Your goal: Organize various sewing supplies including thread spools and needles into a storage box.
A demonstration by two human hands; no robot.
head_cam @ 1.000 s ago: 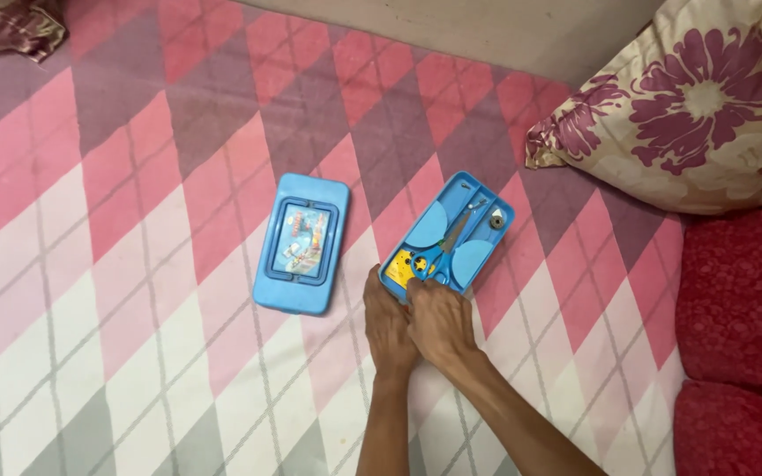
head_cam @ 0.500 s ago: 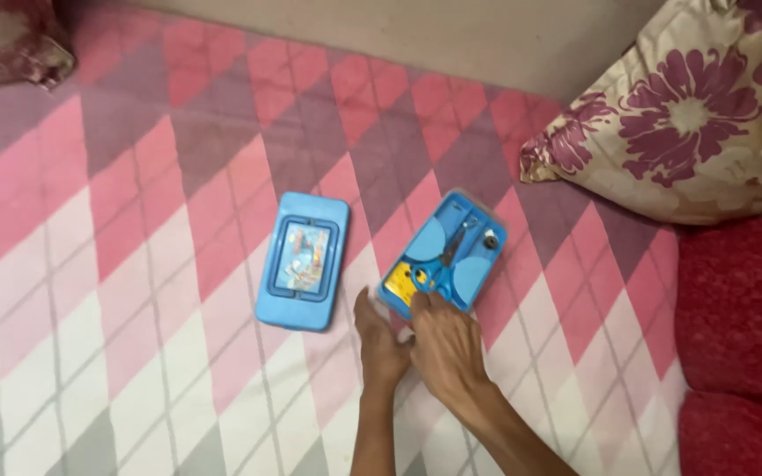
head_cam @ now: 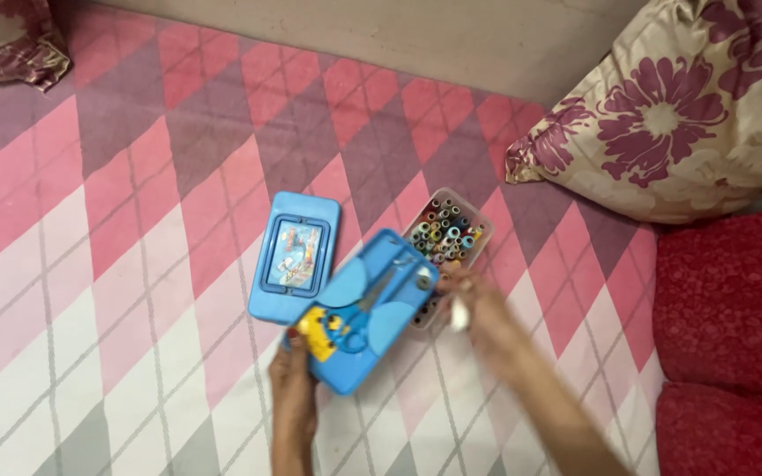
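Head view, item one: containers. What is on the bedspread?

— Three blue or clear pieces. A blue tray insert (head_cam: 365, 310) is lifted off and held tilted, overlapping the corner of the blue lid (head_cam: 295, 256), which lies flat on the pink checked bedspread (head_cam: 116, 220) with its picture panel facing up. To the right stands a clear box (head_cam: 448, 247), uncovered.

— Contents?

— The tray carries blue-handled scissors (head_cam: 365, 304) lying along its middle channel, a yellow item (head_cam: 315, 330) at its near end and a small dark round piece (head_cam: 422, 280) at its far end. Two pale blue half-round panels flank the scissors. The clear box is packed with thread spools (head_cam: 445, 231) standing on end, in many colours.

— Hands?

— Left hand (head_cam: 293, 388) grips the tray's near end, thumb over the edge beside the yellow item, remaining fingers hidden beneath. Right hand (head_cam: 478, 304) is blurred; it sits against the near right side of the clear box, with something small and white (head_cam: 458, 310) at its fingers. Finger spread there cannot be judged.

— Surroundings?

— A floral pillow (head_cam: 672, 115) at upper right, a red cushion (head_cam: 734, 335) below it, both well apart from the tray.
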